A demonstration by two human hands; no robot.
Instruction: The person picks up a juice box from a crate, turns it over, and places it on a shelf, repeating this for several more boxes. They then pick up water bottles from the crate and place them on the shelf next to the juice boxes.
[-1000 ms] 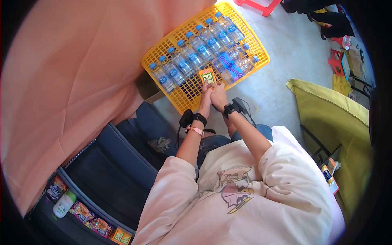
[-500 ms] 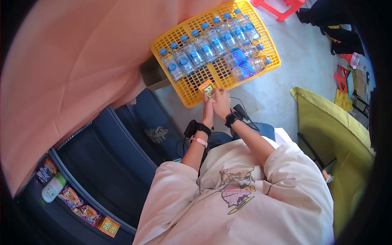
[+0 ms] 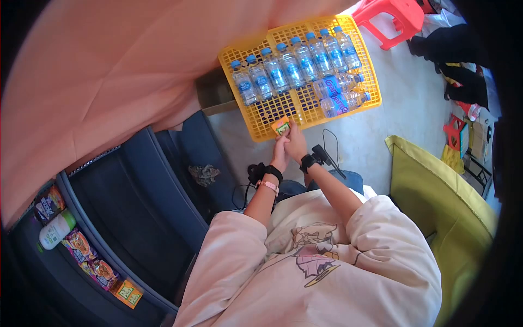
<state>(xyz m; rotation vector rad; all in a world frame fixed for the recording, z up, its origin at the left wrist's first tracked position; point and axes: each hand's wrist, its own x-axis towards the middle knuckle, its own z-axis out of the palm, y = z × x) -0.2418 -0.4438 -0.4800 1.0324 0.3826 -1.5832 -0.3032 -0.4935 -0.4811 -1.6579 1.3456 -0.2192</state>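
Note:
A small orange and green packet [image 3: 280, 126] is held between both hands, over the near edge of a yellow plastic crate [image 3: 310, 129]. My left hand [image 3: 280, 150] is closed on the packet from below, its fingers partly hidden. My right hand [image 3: 296, 143] presses on the packet's right side with closed fingers. Clear water bottles with blue caps [image 3: 292, 71] lie side by side in a row across the crate. Two more bottles with purple print [image 3: 333, 98] lie at its right side.
Dark shelving [image 3: 136, 201] at the left holds snack packs [image 3: 101, 271], a white-green bottle [image 3: 56, 230] and an orange pack [image 3: 127, 294]. A pink cloth [image 3: 109, 71] hangs at upper left. A red stool [image 3: 400, 19] and a yellow-green cover [image 3: 436, 201] are at the right.
The view has shifted, so the crate and bottles appear further right. The packet stays between both hands, and my right hand has closed in more tightly around it.

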